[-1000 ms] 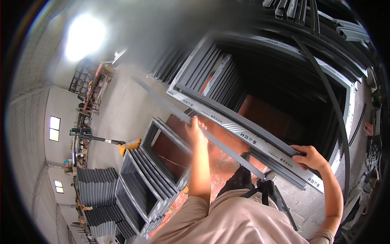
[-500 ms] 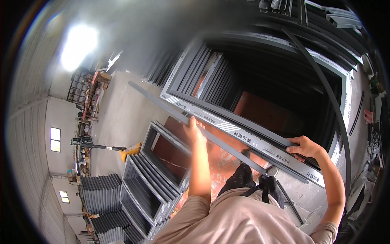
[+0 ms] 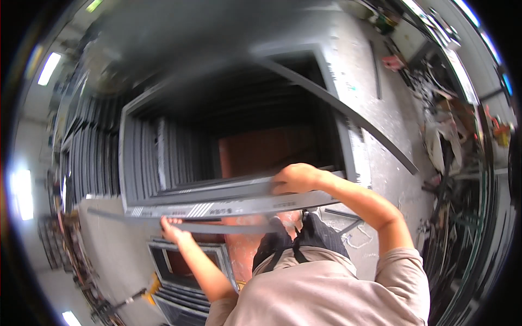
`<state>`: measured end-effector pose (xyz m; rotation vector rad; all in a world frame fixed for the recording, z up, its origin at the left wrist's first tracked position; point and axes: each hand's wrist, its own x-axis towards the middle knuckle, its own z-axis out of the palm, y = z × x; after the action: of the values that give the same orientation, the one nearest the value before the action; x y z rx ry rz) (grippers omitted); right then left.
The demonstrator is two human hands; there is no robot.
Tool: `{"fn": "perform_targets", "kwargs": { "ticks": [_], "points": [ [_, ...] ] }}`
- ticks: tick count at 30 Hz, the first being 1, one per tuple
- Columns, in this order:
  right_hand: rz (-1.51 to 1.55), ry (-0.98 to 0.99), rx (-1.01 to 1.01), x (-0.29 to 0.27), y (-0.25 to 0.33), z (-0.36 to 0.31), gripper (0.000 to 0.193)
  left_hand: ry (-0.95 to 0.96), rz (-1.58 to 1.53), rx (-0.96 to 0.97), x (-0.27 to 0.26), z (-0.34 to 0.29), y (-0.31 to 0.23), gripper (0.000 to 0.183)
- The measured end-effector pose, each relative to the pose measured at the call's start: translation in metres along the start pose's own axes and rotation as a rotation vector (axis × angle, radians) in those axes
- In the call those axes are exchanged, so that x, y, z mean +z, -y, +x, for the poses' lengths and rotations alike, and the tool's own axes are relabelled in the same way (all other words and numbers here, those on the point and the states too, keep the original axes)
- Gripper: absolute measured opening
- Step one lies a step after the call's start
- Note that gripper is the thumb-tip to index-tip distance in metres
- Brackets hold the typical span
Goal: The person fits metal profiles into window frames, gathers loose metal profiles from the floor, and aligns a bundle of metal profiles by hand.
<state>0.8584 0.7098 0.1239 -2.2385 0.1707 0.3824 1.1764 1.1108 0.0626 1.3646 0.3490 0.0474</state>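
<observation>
My left hand [image 3: 173,229] is closed around a long, flat grey metal bar [image 3: 223,228], which runs along the outer near side of a stack of dark grey metal frames [image 3: 239,206]. Striped protective film covers the near rail of the top frame. Farther right, my right hand [image 3: 298,179] has its fingers bent over that same rail; blur softens the fingertips, and their undersides are hidden. A second long dark strip [image 3: 353,117] lies slantwise across the stack's right side and sticks out past it.
More dark frames [image 3: 89,157] are stacked on the left. Smaller frames [image 3: 187,261] stand at the lower left beside a yellow pallet jack [image 3: 154,288]. Thin bars [image 3: 350,225] lie on the floor near my feet. Clutter and a white bag [image 3: 443,144] line the right side.
The view has swung to the right, so the stack appears farther left and more level. My right hand sits nearer the middle of the near rail. My left hand still holds the bar.
</observation>
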Motion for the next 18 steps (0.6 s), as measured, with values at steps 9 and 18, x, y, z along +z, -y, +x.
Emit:
{"fn": "perform_targets", "kwargs": {
  "ticks": [9,18],
  "points": [
    [0.050,-0.161,0.026,0.003,0.008,-0.022,0.035,-0.101,0.043,0.045,0.050,-0.040,-0.017,0.020],
    [0.062,-0.150,0.056,0.001,0.011,-0.023,0.036,-0.085,0.023,0.042,0.057,-0.046,-0.019,0.025]
  ]
}}
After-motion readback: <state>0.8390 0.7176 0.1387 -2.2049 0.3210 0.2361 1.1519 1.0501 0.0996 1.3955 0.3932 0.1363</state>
